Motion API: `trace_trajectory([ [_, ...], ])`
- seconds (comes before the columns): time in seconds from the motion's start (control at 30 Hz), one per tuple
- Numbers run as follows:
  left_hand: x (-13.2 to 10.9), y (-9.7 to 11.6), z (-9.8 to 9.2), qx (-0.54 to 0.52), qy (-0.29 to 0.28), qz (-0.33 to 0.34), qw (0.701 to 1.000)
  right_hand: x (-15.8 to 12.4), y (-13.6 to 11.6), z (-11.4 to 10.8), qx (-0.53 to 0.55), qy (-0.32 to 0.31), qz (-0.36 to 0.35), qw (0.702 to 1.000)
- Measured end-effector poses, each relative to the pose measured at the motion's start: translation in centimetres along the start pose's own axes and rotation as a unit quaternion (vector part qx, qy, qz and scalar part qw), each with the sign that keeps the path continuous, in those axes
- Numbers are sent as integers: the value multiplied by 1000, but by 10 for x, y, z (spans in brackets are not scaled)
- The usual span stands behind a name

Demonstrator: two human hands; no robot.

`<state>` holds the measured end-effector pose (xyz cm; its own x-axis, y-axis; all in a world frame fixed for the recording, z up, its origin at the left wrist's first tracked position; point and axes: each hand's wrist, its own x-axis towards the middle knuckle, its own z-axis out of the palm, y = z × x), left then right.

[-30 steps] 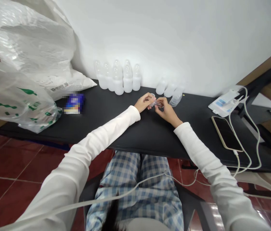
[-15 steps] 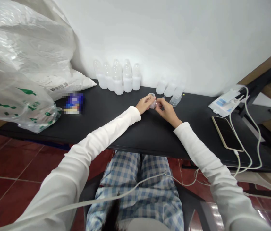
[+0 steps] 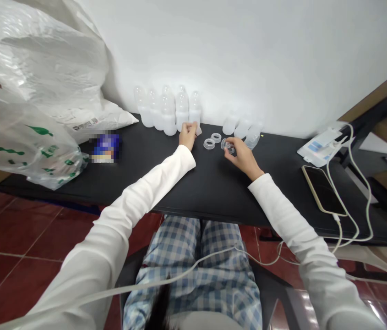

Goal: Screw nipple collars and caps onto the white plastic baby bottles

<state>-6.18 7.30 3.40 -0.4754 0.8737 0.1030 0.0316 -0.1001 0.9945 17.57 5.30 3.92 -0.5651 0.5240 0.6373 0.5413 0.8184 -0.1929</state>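
Pinching a clear bottle collar (image 3: 228,146), tilted, in the right hand (image 3: 242,156)

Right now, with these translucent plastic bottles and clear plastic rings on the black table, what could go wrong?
The left hand sits beside the upright translucent bottles, so a knock might topple them. The loose clear plastic rings might roll across the black table. The right hand might drop the small clear piece it pinches.

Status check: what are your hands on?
Right hand pinching a clear plastic ring. Left hand at the upright bottles. Two more rings between the hands.
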Motion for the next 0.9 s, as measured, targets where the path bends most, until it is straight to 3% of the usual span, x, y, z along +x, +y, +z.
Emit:
trace_trajectory([
  [0.2, 5, -13, -2, 80, 28, 49, 995, 1, 1, 4, -101, -72, -24, 992],
  [0.47, -2, -11, -2, 130, -75, 85, 985, -2, -2, 9, -146, -89, -21, 985],
  [0.7, -6, -12, -2, 229, -112, 170, 952, 0, -4, 4, -144, -76, -33, 986],
  [0.77, -10, -5, -5, 242, -87, 205, 944, 0, -4, 4, -146, -89, -39, 984],
  [0.9, -13, 14, -14, 251, 49, 243, 936, -1, -3, 7, -146, -105, -35, 983],
])
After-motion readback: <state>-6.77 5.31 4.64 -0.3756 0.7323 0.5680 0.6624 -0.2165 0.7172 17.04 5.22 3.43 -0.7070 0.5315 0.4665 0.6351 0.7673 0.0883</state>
